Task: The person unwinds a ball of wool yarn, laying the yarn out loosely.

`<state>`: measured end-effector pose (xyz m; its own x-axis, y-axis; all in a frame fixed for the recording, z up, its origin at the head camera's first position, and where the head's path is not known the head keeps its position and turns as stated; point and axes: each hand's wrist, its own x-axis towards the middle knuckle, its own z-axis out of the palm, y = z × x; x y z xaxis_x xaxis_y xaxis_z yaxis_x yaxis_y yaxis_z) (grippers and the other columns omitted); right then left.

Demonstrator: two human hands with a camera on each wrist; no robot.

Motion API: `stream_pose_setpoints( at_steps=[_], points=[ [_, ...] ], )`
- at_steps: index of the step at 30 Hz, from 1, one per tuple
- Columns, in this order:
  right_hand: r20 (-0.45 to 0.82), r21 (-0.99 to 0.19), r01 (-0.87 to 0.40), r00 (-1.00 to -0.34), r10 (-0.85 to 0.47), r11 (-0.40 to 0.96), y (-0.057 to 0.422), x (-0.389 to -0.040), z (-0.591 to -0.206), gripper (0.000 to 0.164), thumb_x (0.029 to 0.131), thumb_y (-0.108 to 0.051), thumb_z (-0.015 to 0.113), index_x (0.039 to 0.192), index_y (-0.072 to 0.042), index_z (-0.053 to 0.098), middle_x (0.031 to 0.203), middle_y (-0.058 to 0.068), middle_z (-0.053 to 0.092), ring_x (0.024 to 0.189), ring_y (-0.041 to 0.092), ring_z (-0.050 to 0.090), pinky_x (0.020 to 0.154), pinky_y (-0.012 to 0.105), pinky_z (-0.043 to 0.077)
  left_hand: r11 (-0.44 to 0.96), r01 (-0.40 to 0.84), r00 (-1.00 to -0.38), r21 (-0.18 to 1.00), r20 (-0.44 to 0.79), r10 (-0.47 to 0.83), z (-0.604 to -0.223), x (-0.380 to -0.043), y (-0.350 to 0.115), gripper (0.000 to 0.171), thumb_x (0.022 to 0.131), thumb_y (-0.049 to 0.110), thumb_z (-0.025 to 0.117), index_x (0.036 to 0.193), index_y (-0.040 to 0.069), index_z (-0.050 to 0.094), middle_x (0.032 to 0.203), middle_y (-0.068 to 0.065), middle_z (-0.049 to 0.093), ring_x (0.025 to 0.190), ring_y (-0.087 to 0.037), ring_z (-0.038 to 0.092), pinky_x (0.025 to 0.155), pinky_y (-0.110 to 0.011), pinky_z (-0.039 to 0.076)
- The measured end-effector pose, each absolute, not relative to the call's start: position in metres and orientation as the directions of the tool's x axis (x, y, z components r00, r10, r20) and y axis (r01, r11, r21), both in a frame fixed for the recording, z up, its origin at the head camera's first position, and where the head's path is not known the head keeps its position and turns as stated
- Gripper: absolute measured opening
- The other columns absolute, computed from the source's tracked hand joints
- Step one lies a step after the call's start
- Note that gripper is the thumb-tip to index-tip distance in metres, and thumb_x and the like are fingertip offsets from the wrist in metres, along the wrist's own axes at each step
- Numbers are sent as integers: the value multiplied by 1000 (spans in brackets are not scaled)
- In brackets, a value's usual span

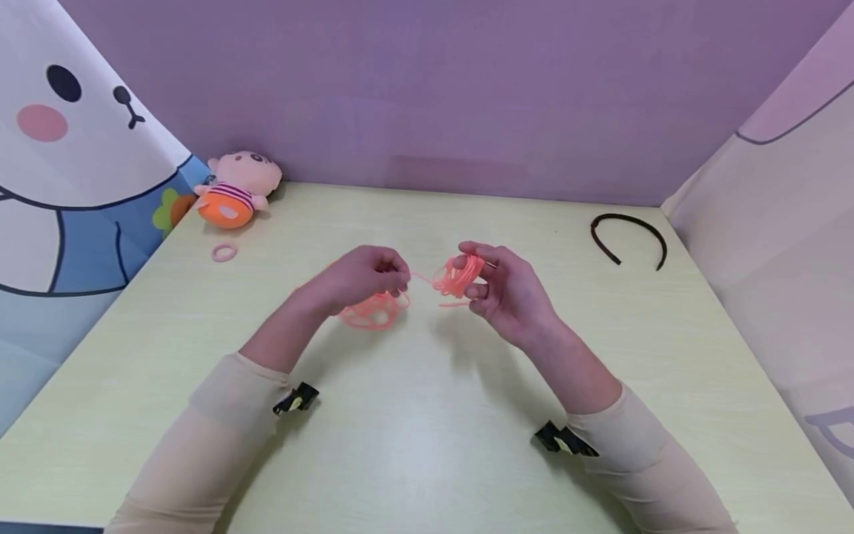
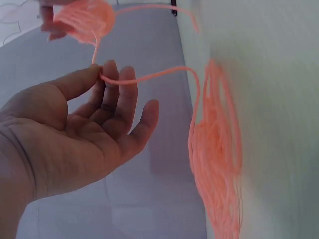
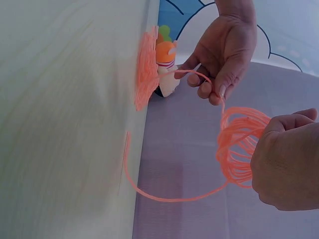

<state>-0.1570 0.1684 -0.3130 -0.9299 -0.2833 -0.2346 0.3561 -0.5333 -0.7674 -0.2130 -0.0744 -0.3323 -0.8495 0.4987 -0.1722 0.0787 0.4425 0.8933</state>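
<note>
Above the middle of the table, my right hand [image 1: 510, 297] holds a small coil of coral-pink yarn [image 1: 459, 276] between thumb and fingers. A loose tail of yarn [image 3: 164, 199] hangs in a curve from that coil. My left hand [image 1: 363, 278] pinches the strand between thumb and fingertip, as the left wrist view shows, with its other fingers loosely bent. From that pinch the strand [image 2: 149, 75] runs one way to the coil and the other way down to a looser heap of the same yarn [image 2: 217, 154] on the table. In the head view, the left hand and forearm partly cover this heap.
A pink plush toy [image 1: 236, 191] in an orange bottom sits at the table's back left corner, with a pale pink ring [image 1: 224, 253] in front of it. Toward the back right lies a dark headband [image 1: 630, 217]. Printed cloth walls [image 1: 427, 96] border the table [image 1: 414, 445].
</note>
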Motion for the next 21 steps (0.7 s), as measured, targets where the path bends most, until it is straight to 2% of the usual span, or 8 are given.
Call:
stream_pose_setpoints(
  at_steps=[5, 9, 13, 17, 21],
  points=[
    [-243, -768, 370, -924, -297, -523, 168, -157, -314, 26, 105, -17, 42, 125, -6, 54, 90, 2, 68, 51, 13, 51, 48, 20, 37, 445, 32, -911, 895, -157, 382, -324, -221, -88, 19, 104, 15, 57, 113, -1, 61, 115, -23, 63, 107, -40, 58, 95, -51, 48],
    [-252, -784, 381, -917, -310, -491, 167, -157, -313, 27, 106, -18, 42, 127, -6, 54, 90, 1, 67, 54, 13, 46, 47, 20, 32, 402, 42, -942, 915, -98, 322, -318, -225, -97, 22, 105, 16, 55, 117, -2, 59, 114, -21, 63, 108, -36, 59, 97, -47, 48],
    [-258, -803, 385, -913, -316, -454, 167, -157, -313, 31, 106, -20, 43, 132, -6, 54, 91, 1, 68, 55, 13, 49, 47, 20, 32, 351, 69, -969, 934, -21, 246, -313, -225, -103, 21, 105, 17, 55, 115, -1, 60, 106, -14, 64, 103, -30, 61, 94, -40, 51],
    [-262, -830, 377, -914, -310, -411, 166, -157, -314, 39, 107, -22, 45, 141, -6, 51, 100, 2, 68, 56, 12, 53, 46, 18, 35, 286, 92, -982, 954, 40, 185, -308, -225, -107, 21, 105, 18, 57, 112, -1, 60, 100, -10, 64, 95, -24, 62, 90, -36, 53],
    [-264, -848, 359, -924, -277, -390, 166, -158, -315, 39, 107, -23, 44, 143, -8, 51, 113, 3, 65, 59, 11, 54, 48, 16, 38, 243, 99, -987, 965, 64, 147, -304, -225, -111, 21, 105, 20, 58, 113, 0, 60, 99, -8, 63, 96, -24, 62, 90, -35, 54]
  ],
)
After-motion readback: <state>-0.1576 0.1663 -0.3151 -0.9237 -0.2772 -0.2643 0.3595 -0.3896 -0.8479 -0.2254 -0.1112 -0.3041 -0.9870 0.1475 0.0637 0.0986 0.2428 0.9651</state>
